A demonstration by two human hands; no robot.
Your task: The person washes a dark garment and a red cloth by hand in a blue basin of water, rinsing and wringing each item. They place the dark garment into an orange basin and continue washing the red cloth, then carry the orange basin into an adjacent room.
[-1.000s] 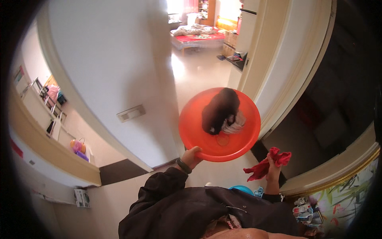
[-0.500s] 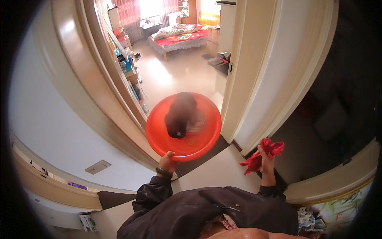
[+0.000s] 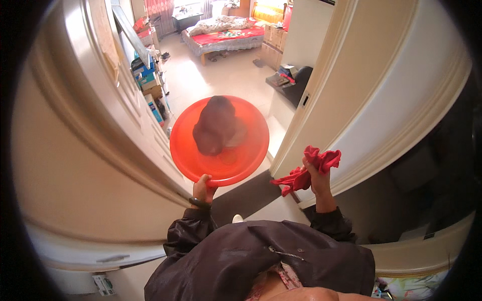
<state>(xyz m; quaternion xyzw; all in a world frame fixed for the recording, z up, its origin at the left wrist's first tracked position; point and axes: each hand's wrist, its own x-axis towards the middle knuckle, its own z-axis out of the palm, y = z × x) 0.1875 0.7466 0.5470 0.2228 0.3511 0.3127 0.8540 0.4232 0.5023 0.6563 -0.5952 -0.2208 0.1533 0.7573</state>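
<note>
My left hand [image 3: 203, 189] is closed on the near rim of a wide red-orange plastic basin [image 3: 246, 158], which I carry out in front of me. A dark bundle, seemingly cloth [image 3: 215, 125], lies in the basin; beside it is a paler greyish patch, too blurred to name. My right hand [image 3: 318, 179] is closed around a crumpled red cloth [image 3: 329, 159], apart from the basin and to its right. The ends of the cloth stick out above and to the left of my fingers. A dark bracelet [image 3: 200, 203] circles my left wrist.
I am at a doorway, with a door frame [image 3: 321, 95] on the right and a white panelled door [image 3: 120, 100] on the left. Beyond stand a bed [image 3: 226, 37], cardboard boxes [image 3: 273, 42], a low dark-topped cabinet [image 3: 296, 85] and stacked boxes [image 3: 145, 75]. A dark threshold strip [image 3: 241, 198] crosses the floor.
I have moved forward into the doorway, and the room appears closer. Both hands keep their hold on the basin and the red cloth; both sit higher in view and slightly further left.
</note>
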